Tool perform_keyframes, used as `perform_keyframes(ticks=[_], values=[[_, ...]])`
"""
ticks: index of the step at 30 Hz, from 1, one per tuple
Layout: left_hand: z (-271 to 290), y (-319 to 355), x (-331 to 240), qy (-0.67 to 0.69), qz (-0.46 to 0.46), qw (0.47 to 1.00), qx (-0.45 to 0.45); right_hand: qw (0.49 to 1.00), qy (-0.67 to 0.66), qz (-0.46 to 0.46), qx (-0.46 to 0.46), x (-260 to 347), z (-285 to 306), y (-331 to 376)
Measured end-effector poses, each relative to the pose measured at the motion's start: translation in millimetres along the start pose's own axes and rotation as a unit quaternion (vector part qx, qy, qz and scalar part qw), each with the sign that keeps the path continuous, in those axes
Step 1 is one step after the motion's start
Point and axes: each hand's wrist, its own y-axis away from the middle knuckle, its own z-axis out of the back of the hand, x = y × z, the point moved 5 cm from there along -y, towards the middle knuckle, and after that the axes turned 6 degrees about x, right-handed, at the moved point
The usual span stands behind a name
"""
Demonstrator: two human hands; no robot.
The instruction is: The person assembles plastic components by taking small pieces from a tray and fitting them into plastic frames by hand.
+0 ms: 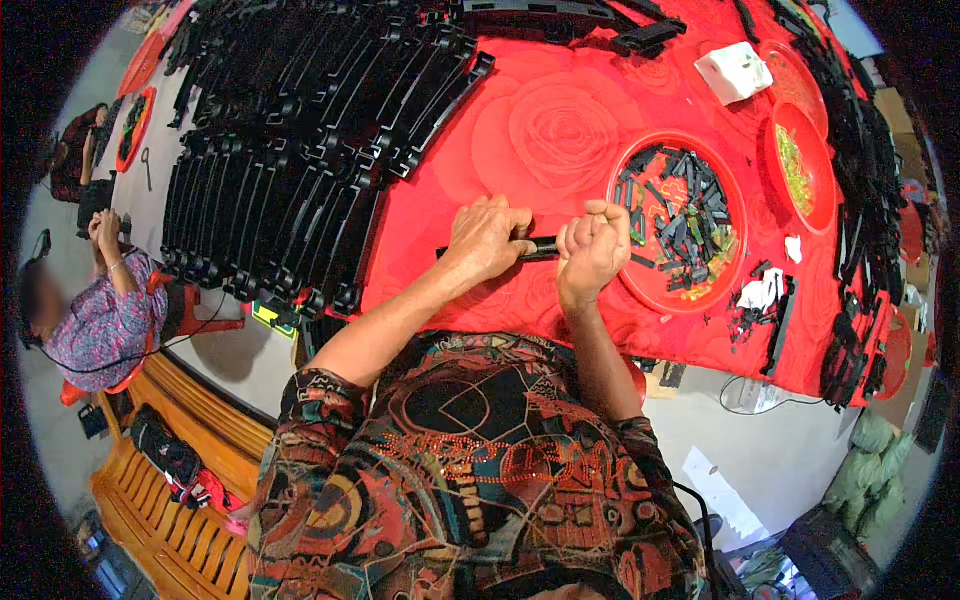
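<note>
My left hand (pixel 488 237) is closed on a long narrow black plastic strip (pixel 542 247), which lies low over the red cloth. The strip's far-left end pokes out beyond that hand. At the strip's right end, my right hand (pixel 595 250) is curled into a fist against it; its fingers hide that end. Just right of this fist stands a round red tray (pixel 743 205) of small black pieces, with some yellow-green bits among them.
Rows of curved black plastic bars (pixel 270 210) are stacked on the left. A tilted red dish (pixel 826 215) with yellow-green pieces and a white tissue pack (pixel 735 73) are at the right. More black parts line the right edge. A person (pixel 105 320) sits left, near a wooden bench (pixel 165 500).
</note>
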Motion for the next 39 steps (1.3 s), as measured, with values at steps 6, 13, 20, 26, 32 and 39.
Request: perform_keyframes(ticks=[6, 13, 20, 26, 32, 39], values=[[18, 12, 3, -0.030, -0.062, 0.998, 0.009, 0.999, -0.043, -0.004, -0.004, 3, 1, -2], [20, 9, 8, -0.052, 0.054, 0.997, 0.035, 0.998, -0.031, 0.012, 0.053, 7, -13, 6], [12, 4, 9, -0.023, 0.075, 0.995, 0.064, 0.990, 0.047, 0.021, 0.131, -5, -28, 20], [14, 9, 17, -0.057, 0.065, 0.996, 0.018, 0.959, 0.226, 0.082, 0.152, -10, -40, 29], [14, 5, 12, -0.028, 0.039, 0.999, -0.023, 0.963, 0.211, 0.080, 0.146, -11, -32, 27], [9, 5, 20, -0.051, 0.076, 0.995, 0.026, 0.985, 0.108, 0.046, 0.124, -8, -34, 24]])
